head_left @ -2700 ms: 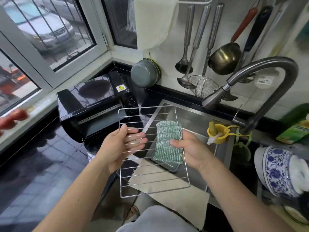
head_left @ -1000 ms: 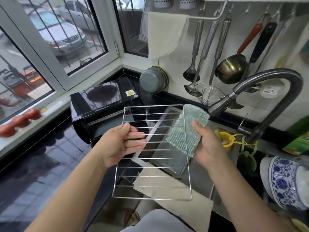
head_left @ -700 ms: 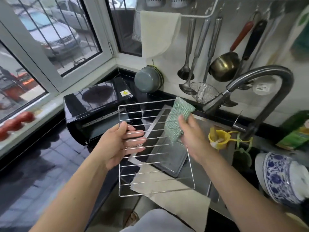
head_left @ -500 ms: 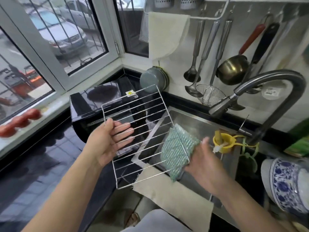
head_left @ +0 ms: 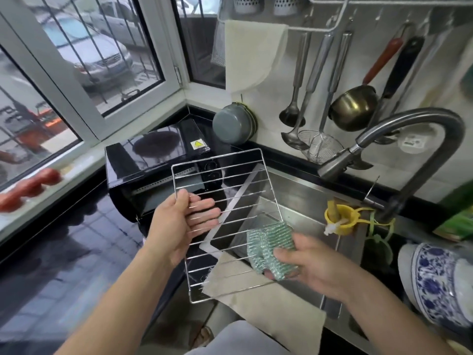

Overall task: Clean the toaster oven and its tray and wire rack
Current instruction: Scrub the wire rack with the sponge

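Observation:
My left hand [head_left: 179, 226] grips the left edge of the chrome wire rack [head_left: 230, 180], thumb in front and fingers behind the bars, and holds it tilted above the sink edge. My right hand [head_left: 314, 267] grips a green mesh scrubbing cloth [head_left: 271, 244], folded against the rack's lower right side. The black toaster oven [head_left: 153, 160] stands on the dark counter behind the rack, its front open. A dark tray [head_left: 240, 226] lies in the sink under the rack, mostly hidden.
The steel sink [head_left: 307, 201] is at centre right, with the curved faucet [head_left: 409, 134] over it and a beige cloth [head_left: 268, 303] over its near edge. A yellow strainer [head_left: 337, 219], a blue-and-white jar [head_left: 440, 283] and hanging utensils [head_left: 314, 98] are on the right.
The rack swung left and tilted, then came back toward the sink. My right hand slid the green cloth from the rack's top right corner down to its lower right side.

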